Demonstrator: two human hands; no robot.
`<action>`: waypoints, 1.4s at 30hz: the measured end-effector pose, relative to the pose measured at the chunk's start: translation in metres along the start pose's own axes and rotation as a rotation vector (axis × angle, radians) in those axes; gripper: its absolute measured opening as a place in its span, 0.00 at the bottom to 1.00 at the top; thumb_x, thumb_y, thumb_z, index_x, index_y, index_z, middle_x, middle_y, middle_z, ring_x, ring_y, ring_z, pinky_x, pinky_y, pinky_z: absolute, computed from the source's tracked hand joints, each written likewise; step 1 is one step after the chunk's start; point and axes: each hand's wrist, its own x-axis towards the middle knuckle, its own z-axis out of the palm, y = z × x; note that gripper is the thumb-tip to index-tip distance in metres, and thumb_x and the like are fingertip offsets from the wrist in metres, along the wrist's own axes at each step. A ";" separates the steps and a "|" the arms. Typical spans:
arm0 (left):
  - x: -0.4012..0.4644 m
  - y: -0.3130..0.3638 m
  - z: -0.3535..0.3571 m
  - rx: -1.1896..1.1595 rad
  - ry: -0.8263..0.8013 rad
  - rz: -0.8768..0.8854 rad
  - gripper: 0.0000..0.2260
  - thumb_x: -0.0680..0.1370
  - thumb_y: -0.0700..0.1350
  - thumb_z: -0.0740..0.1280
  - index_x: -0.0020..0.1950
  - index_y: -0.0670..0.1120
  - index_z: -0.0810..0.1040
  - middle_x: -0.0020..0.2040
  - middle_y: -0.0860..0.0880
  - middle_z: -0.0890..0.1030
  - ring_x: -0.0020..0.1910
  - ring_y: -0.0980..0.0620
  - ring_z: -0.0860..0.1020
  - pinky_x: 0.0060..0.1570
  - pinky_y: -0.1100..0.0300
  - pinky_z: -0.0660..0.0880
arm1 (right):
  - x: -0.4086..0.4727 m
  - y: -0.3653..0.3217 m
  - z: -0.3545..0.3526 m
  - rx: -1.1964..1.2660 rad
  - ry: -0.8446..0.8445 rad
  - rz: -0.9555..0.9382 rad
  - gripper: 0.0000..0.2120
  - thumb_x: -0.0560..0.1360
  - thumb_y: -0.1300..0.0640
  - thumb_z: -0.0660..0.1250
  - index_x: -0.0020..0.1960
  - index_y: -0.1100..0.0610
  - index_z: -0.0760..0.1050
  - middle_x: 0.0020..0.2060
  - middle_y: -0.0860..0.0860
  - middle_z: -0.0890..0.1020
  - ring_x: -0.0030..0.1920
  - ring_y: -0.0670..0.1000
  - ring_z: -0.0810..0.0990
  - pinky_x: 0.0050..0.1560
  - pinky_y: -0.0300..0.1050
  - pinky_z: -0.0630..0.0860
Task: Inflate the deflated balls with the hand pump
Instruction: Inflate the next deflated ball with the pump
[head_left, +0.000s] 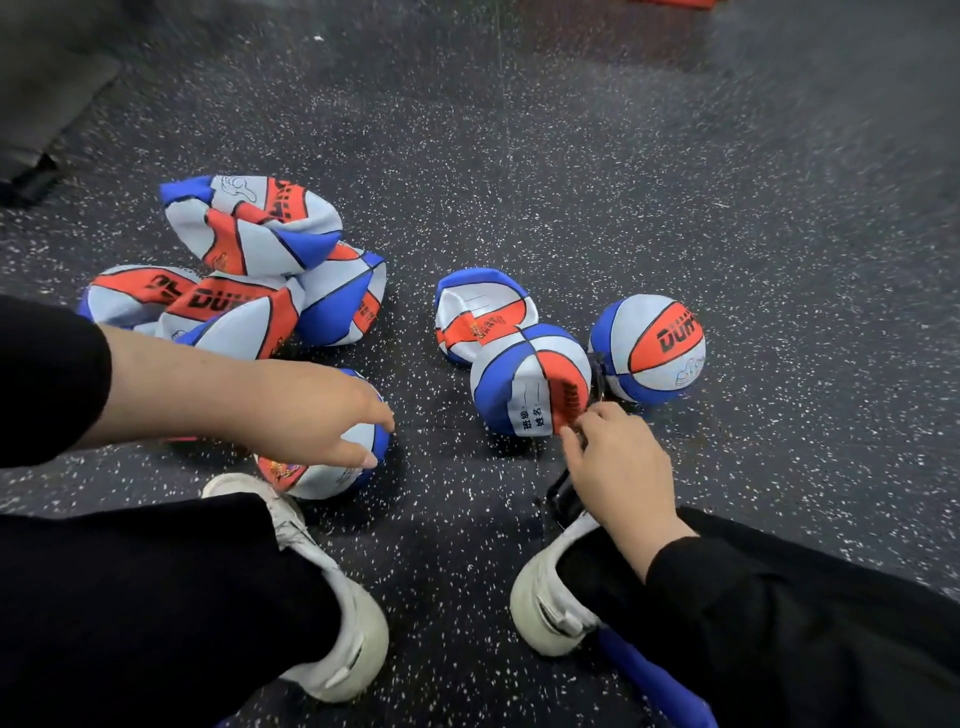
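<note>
Several flat red, white and blue balls lie heaped on the floor at the left. My left hand rests with loose fingers on a rounder ball by my left shoe. At the right, a flattened ball lies behind a part-filled ball, and a round, full ball sits beside them. My right hand pinches the black hand pump near its tip, right at the part-filled ball. Most of the pump is hidden under that hand.
I crouch on a dark speckled rubber floor, a white shoe at the left and another at the right. Something blue lies under my right leg. A dark grey object stands at the far left.
</note>
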 end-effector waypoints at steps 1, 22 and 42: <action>-0.001 0.001 -0.001 0.002 -0.005 0.002 0.22 0.82 0.63 0.60 0.75 0.61 0.68 0.72 0.58 0.71 0.68 0.55 0.73 0.62 0.60 0.68 | -0.002 -0.001 0.010 -0.005 -0.031 -0.033 0.13 0.79 0.49 0.64 0.39 0.55 0.77 0.43 0.52 0.78 0.40 0.59 0.76 0.37 0.50 0.74; -0.001 0.006 0.003 -0.002 -0.045 -0.017 0.22 0.82 0.64 0.60 0.75 0.60 0.68 0.72 0.55 0.73 0.68 0.53 0.73 0.67 0.54 0.70 | 0.079 -0.002 -0.094 0.063 -0.306 -0.018 0.33 0.77 0.29 0.50 0.31 0.54 0.73 0.30 0.51 0.77 0.37 0.55 0.77 0.38 0.49 0.75; -0.001 0.013 -0.002 0.009 -0.092 -0.017 0.23 0.83 0.62 0.60 0.77 0.59 0.67 0.74 0.56 0.71 0.70 0.53 0.72 0.67 0.56 0.69 | 0.019 0.005 0.000 0.017 -0.232 0.000 0.11 0.81 0.51 0.57 0.46 0.54 0.74 0.39 0.52 0.81 0.44 0.59 0.80 0.38 0.49 0.70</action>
